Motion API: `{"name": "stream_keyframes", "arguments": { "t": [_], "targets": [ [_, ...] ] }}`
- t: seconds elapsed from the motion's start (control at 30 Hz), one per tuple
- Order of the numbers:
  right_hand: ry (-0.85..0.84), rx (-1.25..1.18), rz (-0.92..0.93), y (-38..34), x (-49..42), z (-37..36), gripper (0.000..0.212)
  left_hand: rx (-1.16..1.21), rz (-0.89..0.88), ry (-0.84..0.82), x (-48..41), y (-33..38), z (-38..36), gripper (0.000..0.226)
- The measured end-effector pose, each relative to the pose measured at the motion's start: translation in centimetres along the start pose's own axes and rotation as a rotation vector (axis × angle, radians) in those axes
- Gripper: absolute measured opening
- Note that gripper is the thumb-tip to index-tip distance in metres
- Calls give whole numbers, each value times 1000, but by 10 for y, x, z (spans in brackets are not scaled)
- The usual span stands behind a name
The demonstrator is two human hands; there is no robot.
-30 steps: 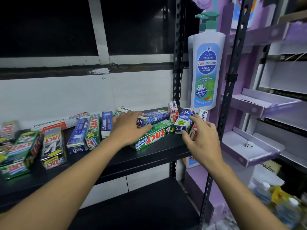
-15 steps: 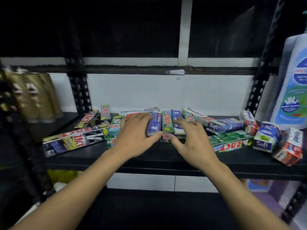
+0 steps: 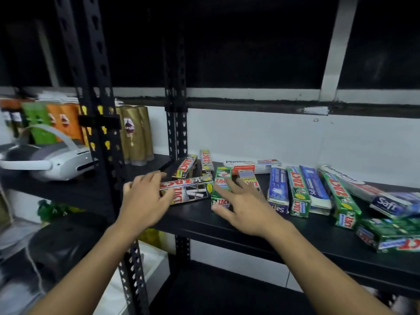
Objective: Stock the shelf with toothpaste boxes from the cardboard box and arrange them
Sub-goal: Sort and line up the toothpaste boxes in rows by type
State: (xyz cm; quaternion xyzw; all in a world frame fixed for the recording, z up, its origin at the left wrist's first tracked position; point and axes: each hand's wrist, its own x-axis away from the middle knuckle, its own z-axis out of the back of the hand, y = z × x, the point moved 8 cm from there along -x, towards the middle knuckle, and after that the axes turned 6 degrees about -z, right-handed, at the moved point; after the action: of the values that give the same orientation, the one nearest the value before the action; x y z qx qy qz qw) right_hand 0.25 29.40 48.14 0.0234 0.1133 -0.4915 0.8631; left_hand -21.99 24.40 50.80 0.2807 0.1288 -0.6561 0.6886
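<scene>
Your left hand [image 3: 145, 196] lies spread, fingers loose, thumb and fingertips touching the left end of the black Zact box [image 3: 186, 192] lying crosswise near the shelf [image 3: 261, 235] front edge; no closed grip. Your right hand [image 3: 245, 208] is open and flat, fingers resting on the green Zact box [image 3: 221, 185], holding nothing. Other glossy cardboard toothpaste boxes [image 3: 300, 192] lie in a loose row to the right, some tilted or overlapping. Bare matte black shelf strip along the front edge. Perforated metal post [image 3: 100, 123] stands just left of your left hand.
</scene>
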Motion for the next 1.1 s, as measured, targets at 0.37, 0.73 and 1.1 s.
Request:
{"name": "stream_keyframes", "arguments": {
  "t": [0.37,0.73,1.1],
  "targets": [
    [131,-47,-37,14,16,-2,56,92,-95,48,15,-14,-10,42],
    [342,-26,-141,35,52,13,57,122,-89,134,12,-4,-20,47],
    [386,-170,-362,49,88,5,61,104,-398,154,31,111,-26,57]
  ]
}}
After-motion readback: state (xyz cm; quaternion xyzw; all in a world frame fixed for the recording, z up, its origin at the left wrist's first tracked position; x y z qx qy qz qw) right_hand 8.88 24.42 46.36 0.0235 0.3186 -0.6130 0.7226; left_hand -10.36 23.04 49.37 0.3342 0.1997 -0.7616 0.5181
